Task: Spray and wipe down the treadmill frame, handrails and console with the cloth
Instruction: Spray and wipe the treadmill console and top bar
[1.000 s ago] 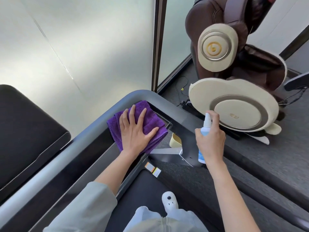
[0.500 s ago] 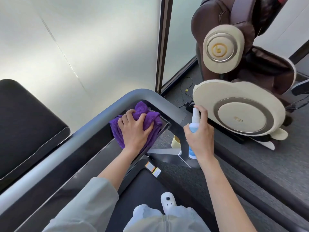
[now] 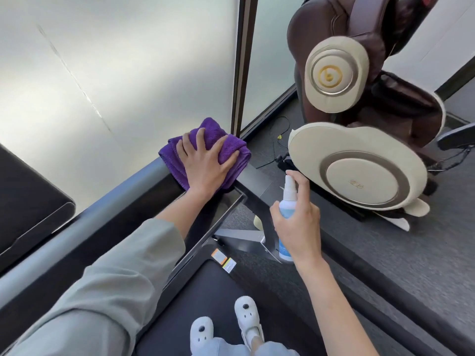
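A purple cloth (image 3: 226, 147) lies bunched on the rounded far corner of the treadmill's grey handrail (image 3: 102, 209). My left hand (image 3: 203, 163) presses down on it, fingers spread over the folds. My right hand (image 3: 298, 227) grips a white and blue spray bottle (image 3: 288, 201) upright, index finger on top of the nozzle, which points left toward the dark frame post (image 3: 257, 183). The bottle hovers just right of the post. The black console (image 3: 30, 201) sits at the left, the black belt (image 3: 195, 291) below.
A brown and cream massage chair (image 3: 359, 163) stands close on the right, on grey carpet. Frosted glass panels with a dark post (image 3: 241, 65) rise behind the rail. Cables (image 3: 277, 140) lie on the floor by the corner. My white shoes (image 3: 246, 317) stand on the belt.
My left hand moved the cloth from the inner tray area up and outward onto the rail's corner, bunching it midway. My right hand kept the bottle and shifted slightly left.
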